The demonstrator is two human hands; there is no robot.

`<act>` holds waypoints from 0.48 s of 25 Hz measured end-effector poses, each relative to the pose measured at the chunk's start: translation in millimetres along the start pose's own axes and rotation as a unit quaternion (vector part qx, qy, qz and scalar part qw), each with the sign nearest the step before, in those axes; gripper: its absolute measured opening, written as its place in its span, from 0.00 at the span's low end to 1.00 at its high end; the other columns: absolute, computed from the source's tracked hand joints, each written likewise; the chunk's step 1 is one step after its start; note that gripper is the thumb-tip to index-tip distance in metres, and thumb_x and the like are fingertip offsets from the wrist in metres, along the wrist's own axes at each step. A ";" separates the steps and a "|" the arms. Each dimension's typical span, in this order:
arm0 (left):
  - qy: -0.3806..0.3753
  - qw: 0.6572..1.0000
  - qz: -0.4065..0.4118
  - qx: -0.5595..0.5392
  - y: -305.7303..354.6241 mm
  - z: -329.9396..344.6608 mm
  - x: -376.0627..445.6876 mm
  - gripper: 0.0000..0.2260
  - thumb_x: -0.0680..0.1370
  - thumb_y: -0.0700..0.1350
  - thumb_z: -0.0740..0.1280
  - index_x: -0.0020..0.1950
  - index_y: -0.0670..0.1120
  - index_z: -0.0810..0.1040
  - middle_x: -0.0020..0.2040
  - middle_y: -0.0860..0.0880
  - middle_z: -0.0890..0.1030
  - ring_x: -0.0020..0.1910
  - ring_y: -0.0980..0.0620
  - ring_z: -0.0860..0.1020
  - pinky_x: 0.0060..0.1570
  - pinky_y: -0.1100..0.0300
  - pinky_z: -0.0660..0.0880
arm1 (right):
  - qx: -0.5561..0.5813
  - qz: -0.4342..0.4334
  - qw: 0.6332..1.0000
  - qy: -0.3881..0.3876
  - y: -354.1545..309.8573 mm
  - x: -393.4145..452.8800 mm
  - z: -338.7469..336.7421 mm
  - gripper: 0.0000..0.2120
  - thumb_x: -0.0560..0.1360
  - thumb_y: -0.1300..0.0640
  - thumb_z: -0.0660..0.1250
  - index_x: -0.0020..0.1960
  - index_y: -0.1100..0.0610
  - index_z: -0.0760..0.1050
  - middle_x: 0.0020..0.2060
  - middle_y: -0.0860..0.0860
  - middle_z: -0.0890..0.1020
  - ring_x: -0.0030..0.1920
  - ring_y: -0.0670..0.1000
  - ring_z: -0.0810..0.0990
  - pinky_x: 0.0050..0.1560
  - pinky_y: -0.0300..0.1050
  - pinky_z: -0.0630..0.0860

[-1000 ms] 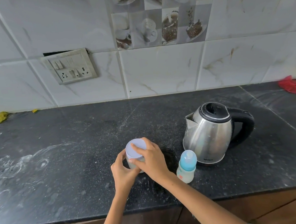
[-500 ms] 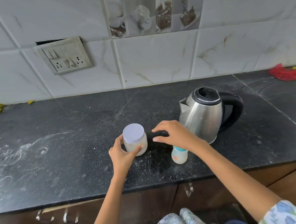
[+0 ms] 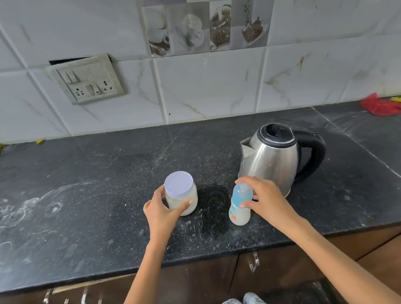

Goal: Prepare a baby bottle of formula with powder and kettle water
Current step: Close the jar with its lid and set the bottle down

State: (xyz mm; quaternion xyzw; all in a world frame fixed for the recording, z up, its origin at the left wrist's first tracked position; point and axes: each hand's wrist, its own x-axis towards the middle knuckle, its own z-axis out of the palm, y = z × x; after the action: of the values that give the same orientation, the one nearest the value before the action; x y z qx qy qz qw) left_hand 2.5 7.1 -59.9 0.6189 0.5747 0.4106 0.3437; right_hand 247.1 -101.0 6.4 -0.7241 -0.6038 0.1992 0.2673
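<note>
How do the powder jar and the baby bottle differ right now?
The powder jar is squat and wide with a flat pale lid; the baby bottle is slim with a blue domed cap. The left hand wraps the jar's side; the right hand grips the bottle's top. Both stand capped on the counter.

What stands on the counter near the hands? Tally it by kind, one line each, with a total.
Kettles: 1, the steel kettle with a black handle
Jars: 1, the powder jar with a pale lid, in the left hand grip
Baby bottles: 1, the baby bottle with a blue cap, in the right hand grip
Total: 3
</note>
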 end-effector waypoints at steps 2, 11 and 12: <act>0.004 1.000 0.014 0.008 5.1 -1.6 1.7 0.46 0.56 0.62 0.78 0.68 0.54 0.63 0.56 0.61 0.74 0.63 0.49 0.69 0.65 0.45 0.66 | 0.022 -0.005 1.000 -0.002 -1.0 9.8 2.5 0.26 0.69 0.63 0.76 0.63 0.49 0.74 0.60 0.52 0.79 0.60 0.55 0.77 0.59 0.57 0.78; -0.076 0.992 0.090 0.052 28.2 -14.9 27.7 0.48 0.62 0.55 0.79 0.74 0.51 0.55 0.60 0.57 0.75 0.63 0.50 0.68 0.67 0.44 0.61 | 0.030 -0.043 0.999 -0.009 -18.8 64.8 17.5 0.26 0.70 0.63 0.75 0.65 0.49 0.73 0.60 0.51 0.76 0.61 0.53 0.76 0.60 0.54 0.78; -0.053 0.988 0.110 0.089 30.4 -13.1 26.2 0.45 0.63 0.56 0.79 0.73 0.49 0.60 0.61 0.54 0.76 0.62 0.49 0.69 0.66 0.46 0.61 | 0.017 -0.041 0.999 -0.004 -20.7 67.8 18.4 0.26 0.70 0.62 0.75 0.64 0.49 0.72 0.60 0.51 0.75 0.60 0.53 0.76 0.59 0.53 0.78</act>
State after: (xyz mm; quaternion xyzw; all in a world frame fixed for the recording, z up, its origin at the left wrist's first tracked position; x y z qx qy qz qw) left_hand 3.8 29.4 -24.0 0.7276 0.5181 0.3598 0.2697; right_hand 232.9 -29.1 7.4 -0.6934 -0.6305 0.2008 0.2853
